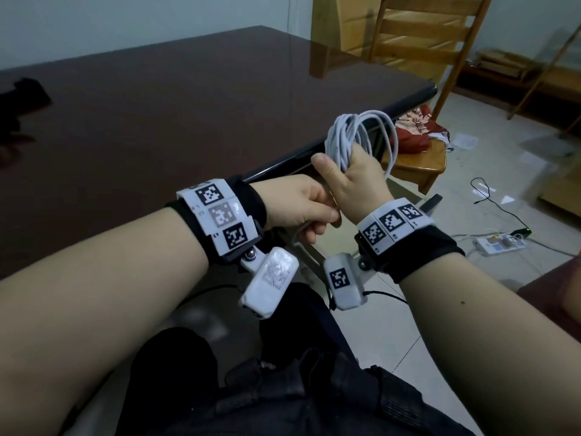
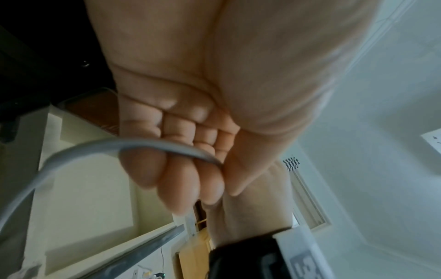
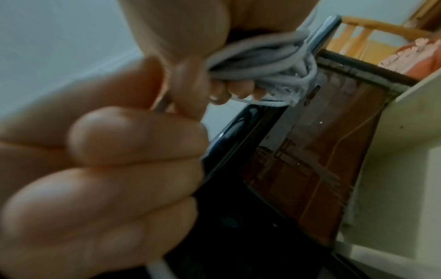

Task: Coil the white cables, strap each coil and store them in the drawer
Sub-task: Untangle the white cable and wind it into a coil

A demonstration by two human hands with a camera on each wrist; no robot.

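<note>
A coil of white cable stands up just off the table's near right corner, its loops gathered in my right hand, whose fingers curl round the bundle. My left hand sits right beside the right wrist, below the coil. Its curled fingers grip the cable's loose tail, which bends away to the left in the left wrist view. A pale open drawer-like box shows under the table edge. No strap is visible.
The dark glossy table fills the left, with a black object at its far left. A wooden chair holding red cloth stands behind the coil. A power strip and black wire lie on the tiled floor.
</note>
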